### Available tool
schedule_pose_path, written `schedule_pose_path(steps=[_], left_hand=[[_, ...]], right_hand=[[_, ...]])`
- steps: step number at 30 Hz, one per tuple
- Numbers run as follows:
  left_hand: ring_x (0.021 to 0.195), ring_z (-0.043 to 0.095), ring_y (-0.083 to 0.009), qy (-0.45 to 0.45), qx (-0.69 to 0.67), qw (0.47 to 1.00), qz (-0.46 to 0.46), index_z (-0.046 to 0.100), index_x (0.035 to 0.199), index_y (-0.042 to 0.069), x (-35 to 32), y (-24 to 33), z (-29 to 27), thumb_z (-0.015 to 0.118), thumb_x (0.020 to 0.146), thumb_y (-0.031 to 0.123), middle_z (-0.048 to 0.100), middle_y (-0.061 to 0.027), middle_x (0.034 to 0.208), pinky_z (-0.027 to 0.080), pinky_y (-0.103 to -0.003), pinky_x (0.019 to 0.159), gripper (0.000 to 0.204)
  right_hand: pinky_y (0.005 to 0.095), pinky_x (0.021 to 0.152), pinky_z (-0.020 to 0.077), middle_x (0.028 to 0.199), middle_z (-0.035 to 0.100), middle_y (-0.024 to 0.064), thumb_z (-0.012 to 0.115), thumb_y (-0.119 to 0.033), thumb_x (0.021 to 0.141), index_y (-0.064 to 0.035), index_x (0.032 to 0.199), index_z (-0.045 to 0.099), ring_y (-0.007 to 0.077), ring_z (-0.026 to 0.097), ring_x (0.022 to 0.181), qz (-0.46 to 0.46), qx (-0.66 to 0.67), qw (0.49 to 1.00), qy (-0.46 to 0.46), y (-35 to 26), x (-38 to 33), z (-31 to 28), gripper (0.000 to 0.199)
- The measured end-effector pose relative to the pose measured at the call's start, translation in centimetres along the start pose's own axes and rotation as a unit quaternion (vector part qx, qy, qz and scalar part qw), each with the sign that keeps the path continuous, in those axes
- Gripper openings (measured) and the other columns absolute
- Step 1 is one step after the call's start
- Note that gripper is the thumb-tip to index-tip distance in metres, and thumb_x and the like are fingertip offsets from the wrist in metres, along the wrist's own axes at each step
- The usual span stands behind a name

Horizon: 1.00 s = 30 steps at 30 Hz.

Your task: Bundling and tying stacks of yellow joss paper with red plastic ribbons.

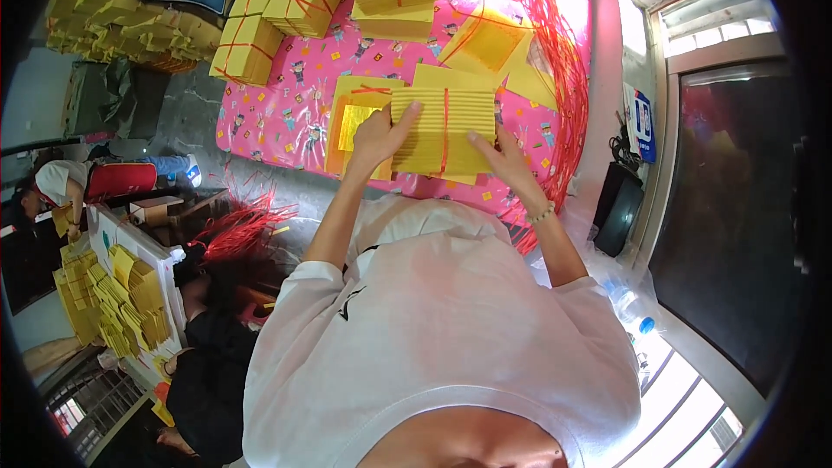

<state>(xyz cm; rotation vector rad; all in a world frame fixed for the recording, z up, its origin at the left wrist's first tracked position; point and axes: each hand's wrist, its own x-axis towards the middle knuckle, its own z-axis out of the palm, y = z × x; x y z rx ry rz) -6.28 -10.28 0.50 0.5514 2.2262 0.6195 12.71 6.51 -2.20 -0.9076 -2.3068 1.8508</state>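
Between my two hands is a thick bundle of yellow paper, its layered edges facing up and a red ribbon running across its middle. My left hand grips the bundle's left side, thumb on top. On the opposite side, my right hand holds it with the thumb resting on the upper face; its other fingers are partly hidden. Beneath and beside the bundle lie yellow sheets, one with a shiny gold panel by my left hand. Another yellow sheet with an orange panel lies beyond.
Ribbon-tied yellow stacks stand at the far side of the pink patterned tablecloth. Long red ribbons hang along its right edge; more red strands lie on the floor. At left, people work around a white table bearing yellow paper.
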Motion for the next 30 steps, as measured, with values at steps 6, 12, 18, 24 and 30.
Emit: schedule_pose_path(steps=[6, 12, 18, 24, 30], left_hand=[[0.115, 0.050, -0.0394, 0.071, -0.038, 0.996, 0.046, 0.044, 0.130, -0.007, 2.5, -2.2, 2.4, 0.046, 0.078, 0.072, 0.050, -0.0295, 0.121, 0.041, -0.041, 0.094, 0.095], [0.118, 0.049, -0.0271, 0.119, -0.368, 0.920, 0.062, 0.031, 0.139, -0.006, 3.4, -0.1, 3.2, 0.058, 0.084, 0.055, 0.048, -0.0229, 0.129, 0.040, -0.035, 0.095, 0.087], [0.104, 0.057, -0.0194, 0.092, -0.412, 0.904, 0.075, 0.032, 0.138, -0.007, 3.4, 0.0, 3.2, 0.058, 0.090, 0.041, 0.060, -0.0159, 0.112, 0.042, -0.027, 0.090, 0.072], [0.107, 0.055, -0.0200, 0.084, -0.395, 0.909, 0.098, 0.033, 0.137, -0.008, 3.3, 0.1, 3.0, 0.055, 0.091, 0.038, 0.058, -0.0179, 0.114, 0.042, -0.028, 0.092, 0.068], [0.111, 0.053, -0.0213, 0.093, -0.377, 0.915, 0.109, 0.031, 0.137, -0.009, 3.0, 0.1, 3.0, 0.053, 0.093, 0.037, 0.055, -0.0193, 0.119, 0.039, -0.028, 0.095, 0.067]], right_hand=[[0.0344, 0.096, 0.0405, 0.122, 0.054, 0.0179, 0.067, -0.037, 0.083, 0.0028, 0.135, 0.038, 0.0237, 0.047, 0.119, 0.024, -0.025, 0.999, -0.011, -0.8, 1.7, -0.7, 0.071], [0.0355, 0.103, 0.0344, 0.133, 0.044, 0.0215, 0.068, -0.032, 0.084, 0.0094, 0.140, 0.021, 0.0274, 0.042, 0.125, -0.102, 0.036, 0.990, 0.092, -0.1, 3.8, 1.1, 0.084], [0.0350, 0.100, 0.0373, 0.133, 0.045, 0.0228, 0.065, -0.028, 0.086, 0.0048, 0.143, 0.019, 0.0270, 0.048, 0.121, -0.124, 0.018, 0.986, 0.106, -1.0, 3.0, 1.7, 0.080], [0.0342, 0.100, 0.0383, 0.133, 0.045, 0.0227, 0.063, -0.023, 0.087, 0.0018, 0.144, 0.014, 0.0257, 0.049, 0.120, -0.116, 0.018, 0.987, 0.105, -2.2, 2.1, 1.8, 0.079], [0.0342, 0.100, 0.0382, 0.135, 0.043, 0.0226, 0.063, -0.020, 0.088, -0.0004, 0.145, 0.013, 0.0257, 0.048, 0.121, -0.117, 0.034, 0.988, 0.099, -2.4, 1.9, 1.9, 0.078]])
